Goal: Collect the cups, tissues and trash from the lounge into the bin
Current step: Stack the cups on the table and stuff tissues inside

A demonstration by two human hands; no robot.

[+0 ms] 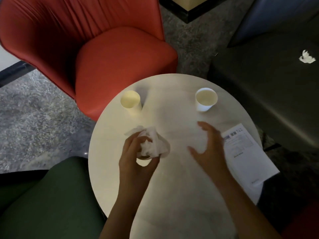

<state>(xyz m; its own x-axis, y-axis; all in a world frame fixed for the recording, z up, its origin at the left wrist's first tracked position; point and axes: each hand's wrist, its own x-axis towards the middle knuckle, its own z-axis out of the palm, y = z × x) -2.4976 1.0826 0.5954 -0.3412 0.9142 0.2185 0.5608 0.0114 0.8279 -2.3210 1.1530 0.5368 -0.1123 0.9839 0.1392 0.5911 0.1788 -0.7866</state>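
Standing among a red armchair (112, 57), green seat (43, 204) and dark sofa (267, 92), the round table (172, 187) bears a cream cup (130, 101), white cup (206, 99) and sheet (246, 161); above it the left hand (136, 157) grips crumpled tissue (155, 145), the right hand (210, 149) spreads empty.

Left hand (135, 156) gripping crumpled tissue (156, 144), right hand (211, 148) open, fingers spread

Left hand (136, 156) and right hand (210, 150) on 2 bare forearms (241, 200).
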